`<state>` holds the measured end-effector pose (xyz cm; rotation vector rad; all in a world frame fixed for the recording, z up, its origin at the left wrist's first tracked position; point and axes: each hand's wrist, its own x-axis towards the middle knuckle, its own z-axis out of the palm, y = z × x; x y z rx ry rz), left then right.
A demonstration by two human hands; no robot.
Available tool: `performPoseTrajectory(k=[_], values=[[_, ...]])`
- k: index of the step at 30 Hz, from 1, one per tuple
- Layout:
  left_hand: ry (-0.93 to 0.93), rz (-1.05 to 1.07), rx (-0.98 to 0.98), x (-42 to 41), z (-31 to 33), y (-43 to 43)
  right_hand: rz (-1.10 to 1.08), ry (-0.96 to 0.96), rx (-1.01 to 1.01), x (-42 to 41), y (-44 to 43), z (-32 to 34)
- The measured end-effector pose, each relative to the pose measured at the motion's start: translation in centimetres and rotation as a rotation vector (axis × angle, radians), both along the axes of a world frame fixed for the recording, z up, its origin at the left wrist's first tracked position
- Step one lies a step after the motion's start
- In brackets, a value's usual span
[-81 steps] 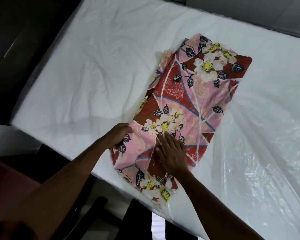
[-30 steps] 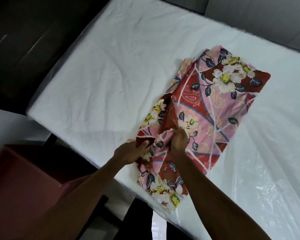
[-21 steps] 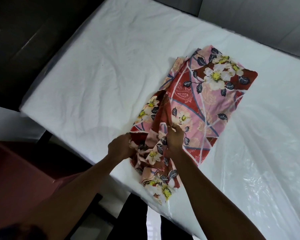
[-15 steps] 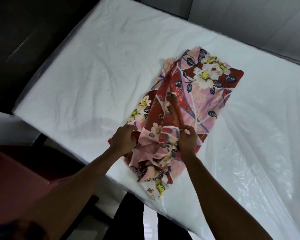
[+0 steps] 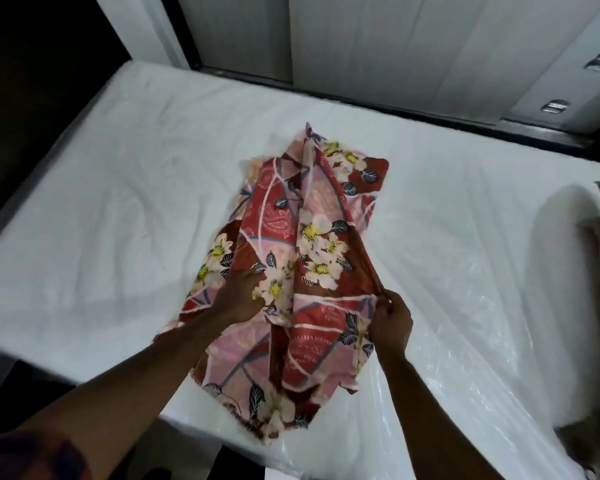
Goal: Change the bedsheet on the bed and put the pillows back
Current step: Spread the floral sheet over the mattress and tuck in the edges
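Crumpled floral bedsheet [image 5: 305,237] spreads toward 12 o'clock from the hands; left hand [image 5: 238,296] grips a fold, right hand [image 5: 391,323] pinches a taut edge, on a glossy plastic-wrapped mattress [image 5: 465,244].

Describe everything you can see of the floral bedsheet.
The bedsheet is thin cloth, pink and red with white flowers and dark leaves. It lies partly unfolded and rumpled on the white mattress, with its near end reaching over the front edge. The right hand pinches a raised fold. The left hand reaches into another, its fingers hidden.
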<state>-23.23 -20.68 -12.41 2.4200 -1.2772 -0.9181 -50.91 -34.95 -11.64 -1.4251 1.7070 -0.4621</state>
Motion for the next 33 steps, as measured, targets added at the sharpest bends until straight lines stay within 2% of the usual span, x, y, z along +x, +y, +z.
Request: performPoseTrajectory(k=[3,7,10,14,18,20,22,25,28,30,33], values=[[-0.003,-0.023,0.017,0.8,0.5,-3.5,-0.186,0.129,0.052,-2.6,0.5,-0.7],[-0.007,-0.026,-0.037,2.5,0.2,-8.4,-0.092,0.378,-0.077,-2.4,0.1,-1.6],[-0.029,-0.107,-0.053,3.7,-0.7,-12.9,-0.033,0.378,-0.17,1.0,-4.2,-1.7],[-0.067,-0.206,-0.116,5.3,-1.3,-19.2,0.106,0.136,-0.082,8.0,-12.7,-2.1],[-0.149,-0.301,-0.173,6.8,-2.4,-25.1,0.108,0.246,0.053,13.3,-20.3,-2.8],[-0.151,-0.356,-0.144,7.5,-3.1,-27.7,0.11,0.227,0.105,14.4,-22.3,-3.4],[-0.131,-0.36,-0.064,7.6,-3.5,-30.1,0.136,0.222,0.05,14.4,-22.9,-4.3],[-0.214,-0.464,0.089,6.5,-4.4,-31.7,0.194,0.356,-0.125,11.5,-22.8,-4.5],[-0.114,-0.33,0.201,6.9,-6.0,-32.3,0.036,0.451,-0.172,5.6,-24.4,-4.3],[-0.167,-0.308,0.259,7.5,-7.3,-33.0,-0.149,0.485,-0.129,1.4,-25.8,-3.8],[-0.194,-0.306,0.338,6.3,-5.7,-33.4,-0.373,0.505,-0.138,-4.7,-27.3,-2.6]])
